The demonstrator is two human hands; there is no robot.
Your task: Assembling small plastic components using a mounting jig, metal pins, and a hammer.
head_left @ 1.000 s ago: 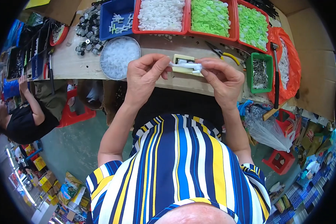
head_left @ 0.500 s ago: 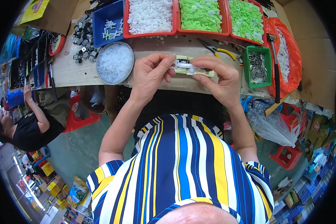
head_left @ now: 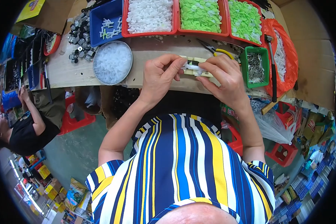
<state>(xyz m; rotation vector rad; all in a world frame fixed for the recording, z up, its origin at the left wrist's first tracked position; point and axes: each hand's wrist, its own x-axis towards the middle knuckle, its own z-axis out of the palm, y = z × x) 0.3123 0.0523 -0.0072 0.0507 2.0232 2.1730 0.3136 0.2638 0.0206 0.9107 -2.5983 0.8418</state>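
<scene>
Between my two hands, just above the table's near edge, is a small cream plastic housing (head_left: 199, 59) with a white plastic part (head_left: 192, 68) lying across it. My left hand (head_left: 161, 72) pinches its left end between thumb and fingers. At the other end, my right hand (head_left: 226, 74) has its thumb and fingers closed on the housing and the white part. The fingers hide both ends, and the small inner details are too fine to make out.
Beyond my hands stand red bins (head_left: 203, 33) of white and green pieces and a blue bin (head_left: 94, 28). A round dish (head_left: 95, 71) of translucent pieces sits left. Yellow-handled pliers (head_left: 224, 51), a green tray (head_left: 265, 85) of metal pins and a hammer (head_left: 274, 80) lie right. A co-worker (head_left: 24, 134) sits left.
My right fingers have shifted over the white part and now cover more of its right side. The housing sits slightly further right in view. The co-worker's hands have come together.
</scene>
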